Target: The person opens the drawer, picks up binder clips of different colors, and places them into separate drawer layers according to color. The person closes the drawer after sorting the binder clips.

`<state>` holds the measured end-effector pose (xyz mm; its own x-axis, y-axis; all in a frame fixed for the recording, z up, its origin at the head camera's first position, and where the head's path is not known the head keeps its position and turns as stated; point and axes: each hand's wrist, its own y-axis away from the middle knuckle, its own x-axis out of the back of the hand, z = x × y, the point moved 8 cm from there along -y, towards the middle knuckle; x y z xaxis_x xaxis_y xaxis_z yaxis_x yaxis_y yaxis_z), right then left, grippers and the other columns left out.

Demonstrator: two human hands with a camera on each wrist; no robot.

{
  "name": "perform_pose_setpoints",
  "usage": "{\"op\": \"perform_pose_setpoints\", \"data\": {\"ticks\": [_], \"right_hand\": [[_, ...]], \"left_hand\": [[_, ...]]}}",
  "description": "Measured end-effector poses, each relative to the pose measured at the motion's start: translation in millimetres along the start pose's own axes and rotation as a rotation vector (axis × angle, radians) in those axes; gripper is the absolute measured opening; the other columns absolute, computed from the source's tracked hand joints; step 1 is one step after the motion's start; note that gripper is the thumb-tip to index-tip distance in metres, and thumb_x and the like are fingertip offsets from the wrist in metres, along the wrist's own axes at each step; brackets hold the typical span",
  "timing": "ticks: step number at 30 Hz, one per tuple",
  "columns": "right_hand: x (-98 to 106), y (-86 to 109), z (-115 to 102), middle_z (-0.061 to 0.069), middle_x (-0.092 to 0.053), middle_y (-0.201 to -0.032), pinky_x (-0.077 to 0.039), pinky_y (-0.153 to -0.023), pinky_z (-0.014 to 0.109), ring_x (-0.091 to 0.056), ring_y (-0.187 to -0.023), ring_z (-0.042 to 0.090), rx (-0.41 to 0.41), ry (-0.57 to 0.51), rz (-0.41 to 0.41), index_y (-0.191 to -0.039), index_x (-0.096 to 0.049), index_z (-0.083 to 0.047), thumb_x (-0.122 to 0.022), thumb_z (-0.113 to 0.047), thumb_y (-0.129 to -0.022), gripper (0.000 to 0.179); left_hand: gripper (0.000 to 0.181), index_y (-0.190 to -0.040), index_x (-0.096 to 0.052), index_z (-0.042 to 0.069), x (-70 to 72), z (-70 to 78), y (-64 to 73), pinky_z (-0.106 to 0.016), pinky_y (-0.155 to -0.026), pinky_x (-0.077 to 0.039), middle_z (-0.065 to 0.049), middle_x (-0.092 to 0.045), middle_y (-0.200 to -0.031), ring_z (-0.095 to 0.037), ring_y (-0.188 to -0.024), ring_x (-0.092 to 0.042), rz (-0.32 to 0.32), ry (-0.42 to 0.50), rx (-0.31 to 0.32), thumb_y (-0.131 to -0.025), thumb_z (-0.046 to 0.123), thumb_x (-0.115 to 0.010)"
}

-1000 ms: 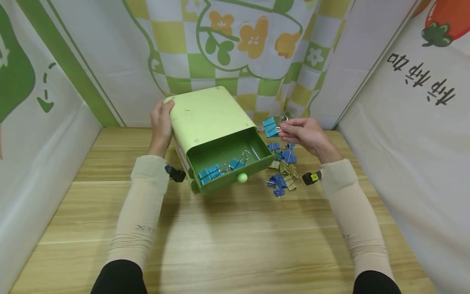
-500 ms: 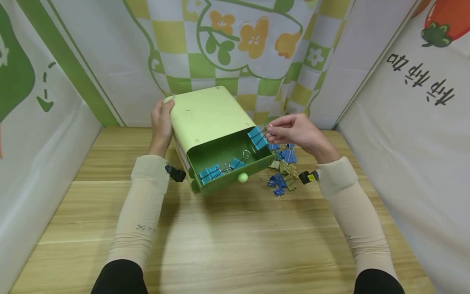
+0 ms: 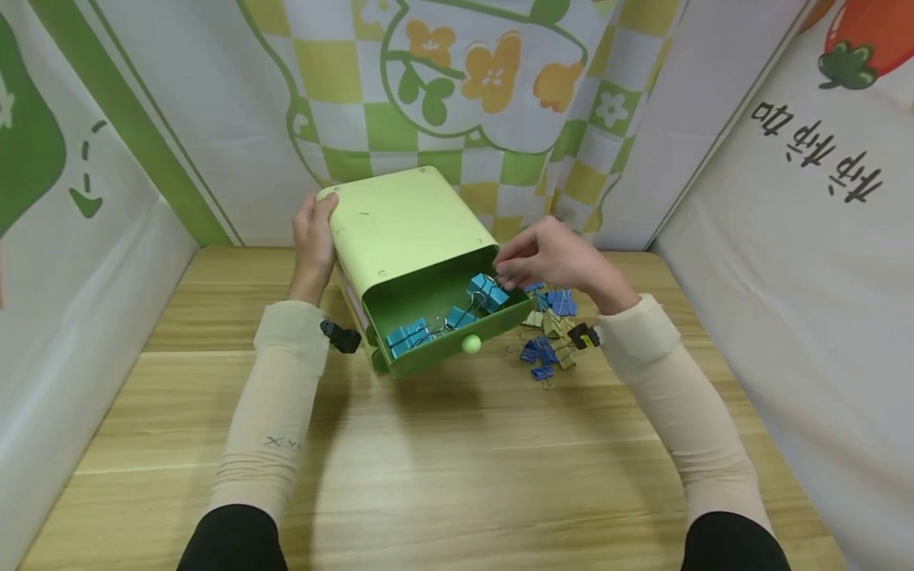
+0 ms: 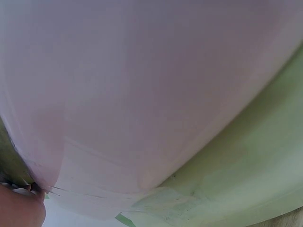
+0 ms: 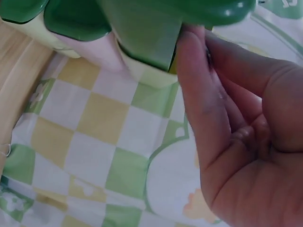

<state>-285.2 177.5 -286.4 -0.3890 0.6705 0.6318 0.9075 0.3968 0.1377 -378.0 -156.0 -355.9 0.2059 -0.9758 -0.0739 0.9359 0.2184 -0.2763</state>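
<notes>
A light-green drawer box (image 3: 407, 222) stands on the table with its dark-green drawer (image 3: 428, 297) pulled out. My left hand (image 3: 312, 238) grips the box's rear left edge, thumb on top; the left wrist view shows mostly the pale side panel (image 4: 132, 94). Over the drawer's right end, my right hand (image 3: 546, 258) pinches a bright-blue binder clip (image 3: 488, 292) by its wire handle. The clip hangs inside the drawer, partly behind the front wall. More blue binder clips (image 3: 408, 338) lie along the drawer front. In the right wrist view the fingers (image 5: 194, 61) hide the clip.
Right of the drawer, several loose blue binder clips (image 3: 540, 350) and yellowish ones (image 3: 560, 325) are heaped on the wooden table (image 3: 457, 476). A round knob (image 3: 471, 344) juts from the drawer front. Behind the box hangs a checkered curtain (image 3: 400, 127).
My right hand has moved left and down with the blue binder clip, from beside the box to inside the drawer's right end. My left hand has kept its place.
</notes>
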Motion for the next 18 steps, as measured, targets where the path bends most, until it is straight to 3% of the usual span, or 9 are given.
{"op": "perform_pose_setpoints", "data": {"ticks": [10,13,18], "right_hand": [[-20.5,-10.2,-18.0,0.016,-0.081,-0.102,-0.066,-0.082,0.034,-0.079,-0.088,0.022,0.02,0.137,-0.102,-0.11,-0.08,0.001,-0.07,-0.006,-0.101,0.016],[-22.8,-13.0,-21.5,0.013,-0.081,-0.101,-0.066,-0.08,0.034,-0.079,-0.087,0.02,0.028,0.241,-0.07,-0.109,-0.081,-0.002,-0.072,-0.01,-0.101,0.015],[-17.5,-8.4,-29.8,0.005,-0.083,-0.097,-0.063,-0.08,0.038,-0.077,-0.083,0.017,0.035,0.459,0.08,-0.103,-0.085,-0.01,-0.078,-0.018,-0.098,0.012]], "left_hand": [[0.028,-0.119,-0.067,0.015,1.4,1.8,-0.6,-0.021,-0.061,-0.045,0.008,-0.056,-0.077,-0.005,-0.062,-0.05,0.015,0.044,-0.01,-0.108,0.036,-0.052],[0.028,-0.118,-0.067,0.014,1.6,2.1,-0.5,-0.021,-0.06,-0.045,0.008,-0.056,-0.076,-0.005,-0.062,-0.05,0.018,0.043,-0.014,-0.108,0.035,-0.052],[0.032,-0.122,-0.067,0.012,0.8,1.1,-0.2,-0.021,-0.063,-0.046,0.008,-0.058,-0.079,-0.005,-0.063,-0.051,0.016,0.03,-0.006,-0.108,0.036,-0.052]]}}
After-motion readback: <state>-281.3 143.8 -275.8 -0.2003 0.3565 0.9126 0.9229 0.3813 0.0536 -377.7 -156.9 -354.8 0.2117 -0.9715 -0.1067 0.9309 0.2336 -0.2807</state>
